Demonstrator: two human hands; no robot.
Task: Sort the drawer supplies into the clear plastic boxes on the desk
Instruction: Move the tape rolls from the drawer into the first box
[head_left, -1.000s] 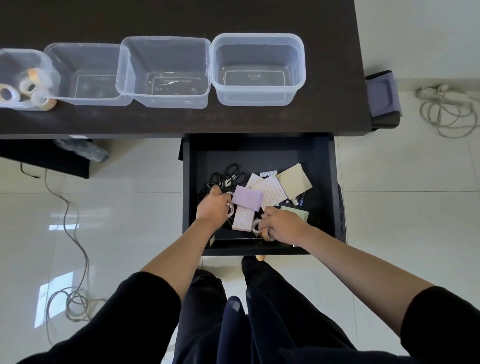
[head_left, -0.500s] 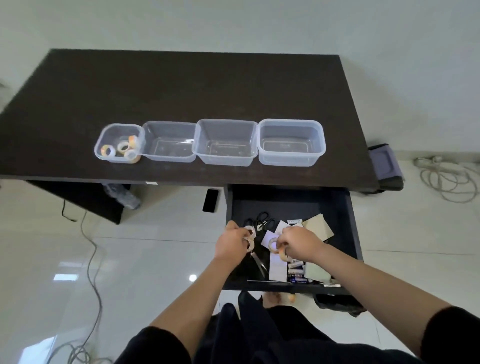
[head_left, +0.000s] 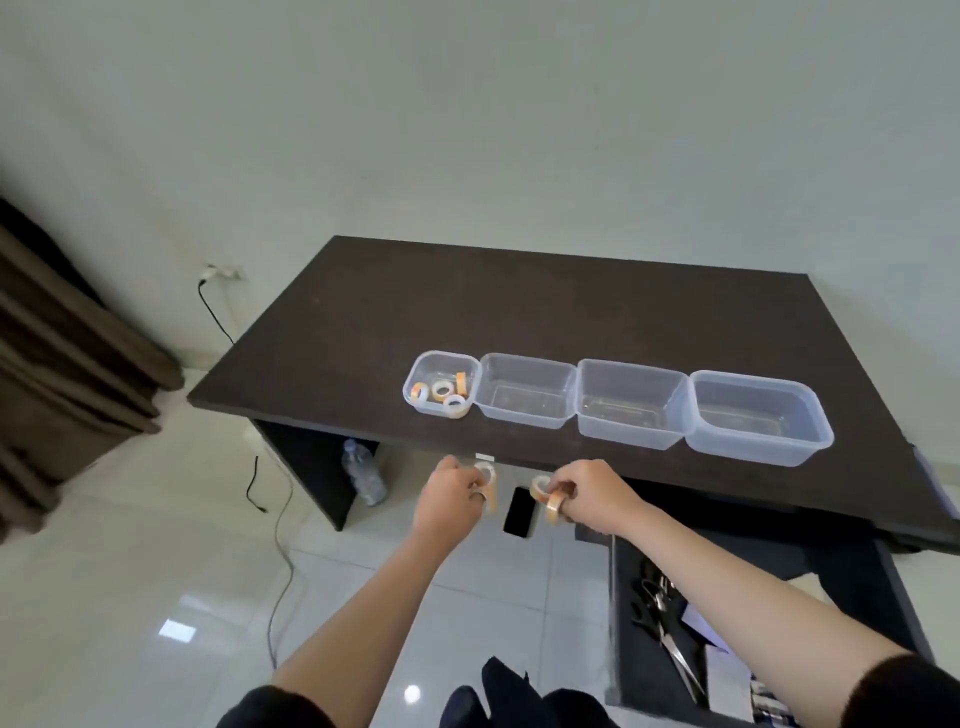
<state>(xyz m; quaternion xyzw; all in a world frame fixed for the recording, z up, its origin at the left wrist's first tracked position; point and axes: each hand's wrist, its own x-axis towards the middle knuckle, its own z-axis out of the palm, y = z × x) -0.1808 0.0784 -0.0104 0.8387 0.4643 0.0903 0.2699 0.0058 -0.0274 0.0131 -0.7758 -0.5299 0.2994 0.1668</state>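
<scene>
While a dark brown bench (head_left: 519, 312) is standing against a pale wall, four clear plastic boxes (head_left: 631, 402) are sitting in a touching row near its front edge. White glossy floor tiles (head_left: 130, 597) are spreading below, a brown curtain (head_left: 67, 364) is hanging at the left, and a black cable (head_left: 275, 525) is trailing from a wall socket down across the floor. A water bottle (head_left: 365, 473) is standing under the bench and a black phone (head_left: 518, 512) is lying on the floor. The leftmost, smallest box (head_left: 441, 383) is holding several small tape rolls, tan and whitish rings. An open drawer (head_left: 649, 691) at lower right is showing scissors (head_left: 672, 644) and papers. Both bare arms are reaching forward below the bench edge. The left hand (head_left: 451, 498) is closing around a pale tape roll (head_left: 487, 475); the right hand (head_left: 592, 496) is gripping two tan tape rolls (head_left: 548, 500), one slipped over a finger.
</scene>
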